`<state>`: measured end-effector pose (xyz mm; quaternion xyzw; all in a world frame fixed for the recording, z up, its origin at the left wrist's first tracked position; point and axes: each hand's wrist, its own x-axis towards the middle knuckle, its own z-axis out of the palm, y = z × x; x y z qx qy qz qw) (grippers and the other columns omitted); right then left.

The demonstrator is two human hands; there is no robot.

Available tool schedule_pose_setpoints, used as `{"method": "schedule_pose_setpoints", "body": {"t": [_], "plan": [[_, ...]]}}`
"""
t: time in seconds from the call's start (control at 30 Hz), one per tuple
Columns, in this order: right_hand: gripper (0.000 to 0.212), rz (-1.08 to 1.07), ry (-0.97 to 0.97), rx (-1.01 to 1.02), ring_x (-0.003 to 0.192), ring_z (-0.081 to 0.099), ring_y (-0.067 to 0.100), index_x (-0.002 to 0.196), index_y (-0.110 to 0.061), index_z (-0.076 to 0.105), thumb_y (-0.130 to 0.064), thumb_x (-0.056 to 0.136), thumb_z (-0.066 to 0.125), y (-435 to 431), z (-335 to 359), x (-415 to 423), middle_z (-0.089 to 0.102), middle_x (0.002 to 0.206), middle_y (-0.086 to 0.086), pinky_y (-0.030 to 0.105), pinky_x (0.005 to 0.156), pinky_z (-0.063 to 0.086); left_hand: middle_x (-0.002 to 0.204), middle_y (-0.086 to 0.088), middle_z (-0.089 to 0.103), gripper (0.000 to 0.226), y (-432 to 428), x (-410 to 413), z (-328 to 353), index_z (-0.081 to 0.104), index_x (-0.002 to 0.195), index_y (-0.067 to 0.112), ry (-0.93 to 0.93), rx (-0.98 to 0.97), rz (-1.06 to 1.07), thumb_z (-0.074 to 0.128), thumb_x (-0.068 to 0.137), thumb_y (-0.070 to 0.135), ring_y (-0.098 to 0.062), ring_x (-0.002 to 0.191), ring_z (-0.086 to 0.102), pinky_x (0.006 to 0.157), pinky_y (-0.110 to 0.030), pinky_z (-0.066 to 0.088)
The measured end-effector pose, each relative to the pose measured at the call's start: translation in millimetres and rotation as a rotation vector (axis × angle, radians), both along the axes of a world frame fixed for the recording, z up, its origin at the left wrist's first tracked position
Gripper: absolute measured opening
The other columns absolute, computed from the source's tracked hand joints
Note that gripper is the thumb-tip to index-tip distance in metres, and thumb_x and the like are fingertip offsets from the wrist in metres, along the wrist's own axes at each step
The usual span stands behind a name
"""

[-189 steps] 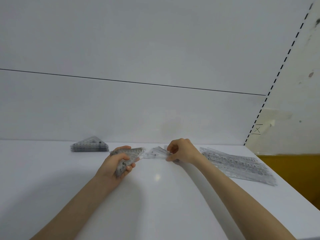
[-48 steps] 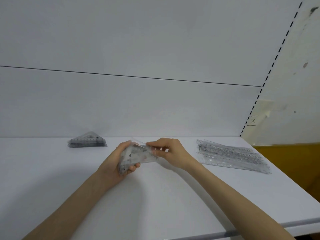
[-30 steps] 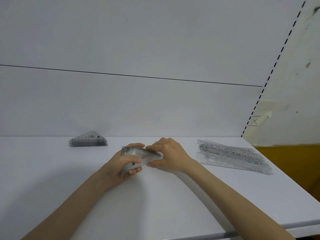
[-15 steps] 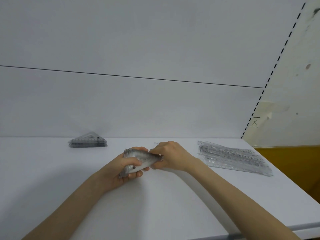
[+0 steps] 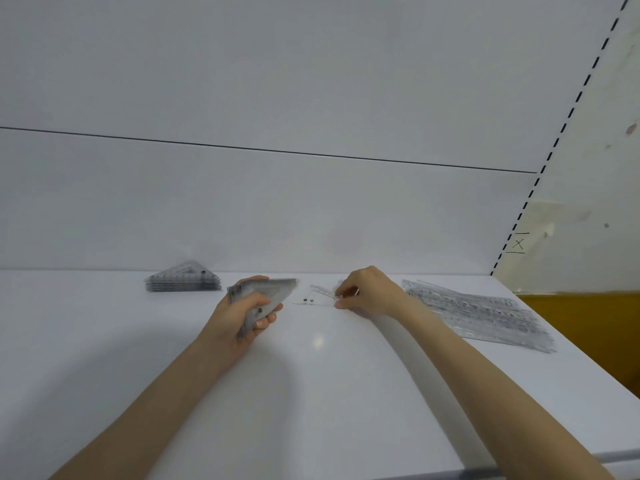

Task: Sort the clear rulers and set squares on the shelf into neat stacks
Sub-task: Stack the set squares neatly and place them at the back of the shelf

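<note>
Left hand (image 5: 239,315) grips set-square bundle (image 5: 275,289); right hand (image 5: 370,291) pinches loose set square (image 5: 317,297)

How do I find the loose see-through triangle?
On the white shelf, look between the hands. The loose set square lies flat there, pinched by the right hand. Unlike the bundle in the left hand, it is nearly invisible but for two dark dots.

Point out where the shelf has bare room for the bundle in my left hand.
Bare: the shelf at far left, beyond the stack; the near half, between and beside the forearms. Crowded: between the bundle in the left hand and the right hand, which pinches a loose set square; the right side, under the rulers.
</note>
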<state>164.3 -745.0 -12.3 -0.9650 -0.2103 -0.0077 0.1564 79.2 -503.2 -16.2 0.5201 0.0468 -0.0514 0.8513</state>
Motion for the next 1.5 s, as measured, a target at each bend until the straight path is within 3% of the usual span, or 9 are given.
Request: {"method": "schedule_pose_setpoints", "body": {"t": [0.1,0.27,0.57,0.77,0.9,1.03,1.17,1.27,1.5], "plan": [[0.026,0.075,-0.094,-0.219,0.061,0.045,0.025,0.053,-0.025,0.053,-0.023,0.075,0.067,8.7,6.0,-2.4,0.05,0.054,-0.003,0.027,0.051,0.034,0.09,-0.027,0.057,0.027,0.1,-0.4,0.8,0.059,0.097,0.013,0.015,-0.014,0.016,0.045,0.089,-0.009,-0.015,0.047,0.054,0.04,-0.016,0.039],[0.029,0.216,-0.47,-0.483,0.046,0.025,0.023,0.048,-0.016,0.044,-0.017,0.065,0.067,11.3,-3.3,-4.1,0.046,0.049,0.003,0.02,0.046,0.016,0.093,-0.026,0.056,0.025,0.2,-1.8,3.1,0.057,0.095,0.011,0.037,-0.03,0.026,0.044,0.09,-0.009,-0.015,0.047,0.058,0.038,-0.016,0.037],[0.012,0.206,-1.099,0.097,0.047,0.053,0.017,0.069,-0.016,0.068,-0.008,0.075,0.06,13.2,-16.7,-21.2,0.063,0.063,-0.004,0.025,0.038,0.037,0.095,-0.023,0.06,0.005,-3.0,-1.0,2.8,0.06,0.091,0.011,0.116,-0.062,0.024,0.057,0.093,0.013,-0.014,0.05,0.06,0.039,-0.015,0.04],[0.02,0.344,-1.278,0.056,0.066,0.065,0.013,0.09,-0.011,0.076,-0.012,0.087,0.056,57.4,-27.0,-42.3,0.073,0.091,-0.002,0.025,0.044,0.037,0.091,-0.016,0.064,0.034,-8.9,-4.2,6.0,0.059,0.098,0.012,0.137,-0.098,-0.052,0.046,0.095,0.044,-0.015,0.053,0.063,0.037,-0.014,0.038],[0.033,0.337,-1.285,-0.082,0.073,0.065,0.013,0.096,-0.006,0.075,-0.004,0.091,0.043,66.4,-39.1,-47.7,0.073,0.095,0.003,0.024,0.047,0.036,0.083,-0.008,0.068,0.005,-8.5,-6.9,6.9,0.062,0.091,0.016,0.148,-0.048,-0.042,0.057,0.092,0.018,-0.02,0.056,0.061,0.046,-0.018,0.044],[0.045,0.29,-1.231,-0.127,0.056,0.054,0.013,0.095,-0.006,0.075,-0.005,0.094,0.03,70.6,-37.7,-51.8,0.07,0.082,0.001,0.024,0.047,0.031,0.083,-0.009,0.068,0.01,-7.3,-11.8,9.5,0.059,0.088,0.018,0.173,-0.091,-0.082,0.055,0.092,0.01,-0.027,0.065,0.063,0.039,-0.019,0.046],[0.04,0.263,-1.164,-0.18,0.053,0.046,0.015,0.095,-0.005,0.074,-0.006,0.088,0.035,71.4,-39.0,-49.1,0.063,0.072,-0.001,0.025,0.048,0.033,0.081,-0.005,0.073,0.014,-12.0,-14.6,9.8,0.06,0.086,0.019,0.12,-0.057,-0.099,0.052,0.094,0.011,-0.022,0.072,0.072,0.06,-0.034,0.059],[0.046,0.322,-1.102,-0.145,0.056,0.05,0.018,0.096,-0.005,0.072,-0.006,0.092,0.026,65.4,-32.9,-46.7,0.062,0.073,0.0,0.028,0.052,0.042,0.08,-0.012,0.068,0.01,-8.8,-10.6,7.9,0.06,0.087,0.018,0.132,-0.053,-0.065,0.057,0.092,0.009,-0.021,0.056,0.065,0.046,-0.021,0.053],[0.042,0.024,-0.293,-0.052,0.112,0.054,0.031,0.129,-0.006,0.052,-0.029,0.098,0.038,29.7,-22.9,-33.9,0.061,0.119,0.01,0.04,0.083,0.05,0.088,-0.01,0.054,0.016,-5.5,-4.9,4.0,0.054,0.087,0.013,0.111,-0.063,0.01,0.058,0.088,-0.003,-0.021,0.052,0.052,0.037,-0.016,0.038]]}}
